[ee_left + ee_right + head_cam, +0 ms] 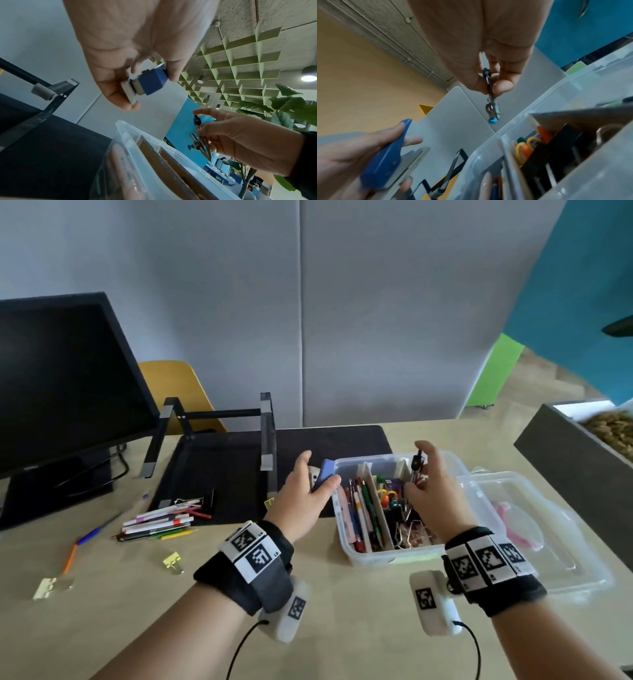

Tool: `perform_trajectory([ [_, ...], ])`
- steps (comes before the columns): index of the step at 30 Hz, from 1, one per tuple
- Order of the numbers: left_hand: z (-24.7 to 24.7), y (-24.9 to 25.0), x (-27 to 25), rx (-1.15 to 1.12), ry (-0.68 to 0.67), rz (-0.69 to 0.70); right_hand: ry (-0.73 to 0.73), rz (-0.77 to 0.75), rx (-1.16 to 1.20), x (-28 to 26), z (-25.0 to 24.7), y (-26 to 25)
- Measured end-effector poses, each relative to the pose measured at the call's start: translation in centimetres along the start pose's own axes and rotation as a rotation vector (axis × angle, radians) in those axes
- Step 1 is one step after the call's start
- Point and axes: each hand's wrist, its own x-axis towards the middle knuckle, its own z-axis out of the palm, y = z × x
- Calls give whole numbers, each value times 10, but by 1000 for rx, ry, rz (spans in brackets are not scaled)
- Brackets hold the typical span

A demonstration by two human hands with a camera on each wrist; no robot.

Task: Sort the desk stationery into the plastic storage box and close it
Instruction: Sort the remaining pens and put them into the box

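My left hand [321, 469] grips a blue and grey stapler [326, 474] just left of the clear plastic storage box [363, 556]. In the left wrist view the stapler [149, 81] sits between thumb and fingers. My right hand [418, 470] pinches a metal drawing compass [417, 463] above the box's far right compartment; the compass [490, 97] hangs point down, with a blue knob. The box is open, with dividers, pens at the left, and clips and pins at the right. Its clear lid [548, 542] lies to the right.
Loose pens [161, 522], black binder clips [207, 501], a yellow clip [173, 561] and a blue and orange pencil [85, 542] lie on the desk at left. A monitor [61, 378], a laptop stand [212, 440] and a dark planter [575, 460] border the area.
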Motion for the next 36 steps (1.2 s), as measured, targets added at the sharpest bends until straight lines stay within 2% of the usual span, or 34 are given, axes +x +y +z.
perform_trajectory([
  [5, 20, 15, 2, 74, 41, 7, 106, 41, 7, 13, -35, 37],
  [10, 38, 22, 3, 84, 60, 28, 184, 109, 13, 26, -48, 76],
  [16, 54, 29, 8, 109, 75, 31, 62, 38, -61, 28, -45, 91],
  [23, 64, 33, 12, 115, 83, 40, -101, 51, -101, 34, -28, 103],
  [26, 66, 33, 13, 117, 82, 47, -177, -2, -220, 36, -27, 107],
  [30, 66, 36, 16, 120, 80, 74, -371, -92, -545, 37, -23, 112],
  [32, 65, 38, 19, 120, 77, 93, -451, -128, -625, 36, -23, 112],
  [34, 65, 41, 23, 138, 74, 104, -467, -110, -590, 37, -24, 112],
  [36, 66, 44, 29, 157, 63, 120, -396, -78, -475, 37, -27, 111],
])
